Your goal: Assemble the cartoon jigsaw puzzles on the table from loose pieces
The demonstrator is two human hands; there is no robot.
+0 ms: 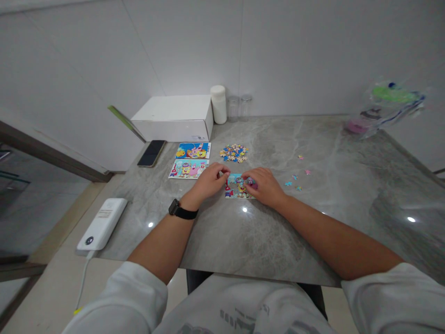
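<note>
Right grip: right hand [266, 186], fingers bending over the cartoon jigsaw puzzle [239, 191], centre of frame; cannot tell whether it is pinching a piece. Left grip: left hand [207, 180], fingertips curling at the puzzle's upper-left corner, closure unclear. Scattered jigsaw pieces [288, 183]: lying right of centre. Piece heap [233, 153]: sitting above. Handling, as judged: steadying edges, pressing flat, avoiding lifting joints.

Piece pile [234, 153] behind puzzle [239, 189], 2 cards [187, 169] left, loose pieces [295, 177] right.

White short-sleeved shirt [212, 304], grey printed lettering [239, 320], black watch strap [187, 213], squarish dark watch case [174, 207]
</note>
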